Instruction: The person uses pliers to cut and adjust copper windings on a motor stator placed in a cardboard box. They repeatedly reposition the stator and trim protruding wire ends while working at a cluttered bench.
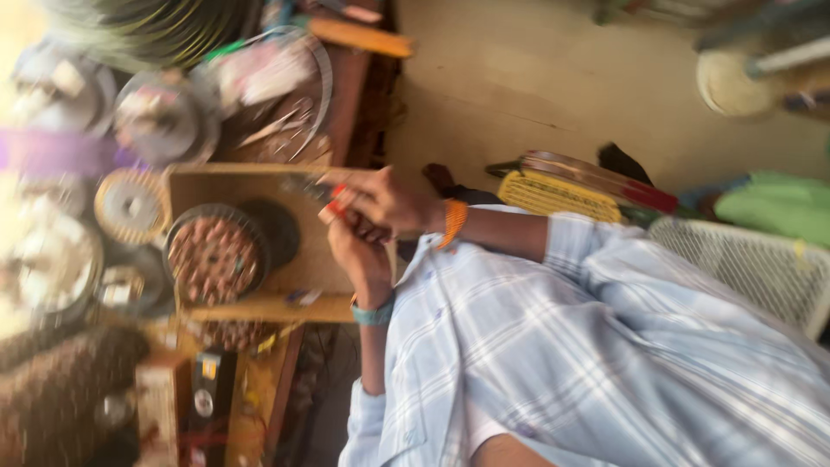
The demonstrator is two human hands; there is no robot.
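Observation:
My right hand (387, 201), with an orange band at the wrist, grips red-handled pliers (327, 194) whose dark jaws point left over a shallow wooden tray (259, 177). My left hand (359, 255), with a teal wristband, is curled just below, touching the right hand and the plier handles. The picture is blurred, so I cannot tell what the left fingers hold. A round motor stator with copper windings (214, 258) lies in the tray, left of both hands. My pale checked shirt (588, 346) fills the lower right.
Several round metal motor parts (130, 206) and wire coils crowd the bench at the left. Its edge (346, 95) runs down the middle. On the floor to the right lie a yellow and red tool (562, 192), a green cloth (778, 207) and a white mesh basket (752, 264).

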